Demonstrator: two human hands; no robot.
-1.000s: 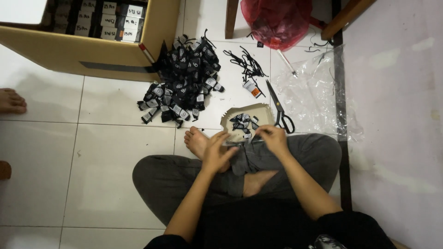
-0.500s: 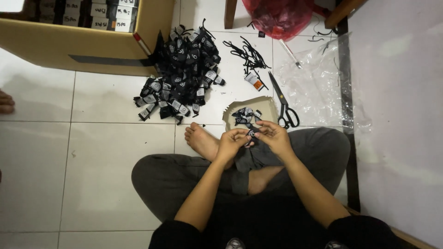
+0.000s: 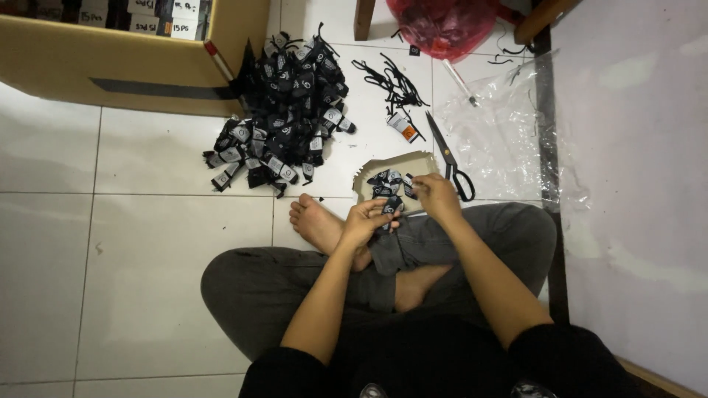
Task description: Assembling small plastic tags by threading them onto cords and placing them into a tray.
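Observation:
I sit cross-legged on white floor tiles. My left hand [image 3: 367, 218] holds a small black item with a grey label [image 3: 391, 207] above my knee. My right hand [image 3: 435, 196] pinches another small black piece at the near edge of a shallow cardboard tray [image 3: 413, 162], which contains a few of the same black items. A large heap of the black labelled items [image 3: 284, 110] lies on the floor beyond my left foot [image 3: 317, 221].
A big open cardboard box [image 3: 133, 63] stands at the far left. Black scissors [image 3: 450, 158], loose black strings [image 3: 394, 81], a clear plastic sheet [image 3: 501, 125] and a red plastic bag [image 3: 442, 22] lie ahead. A pale wall runs along the right.
Both hands have moved up from my lap to the tray's near edge, and each now grips a small black item. The view has shifted slightly.

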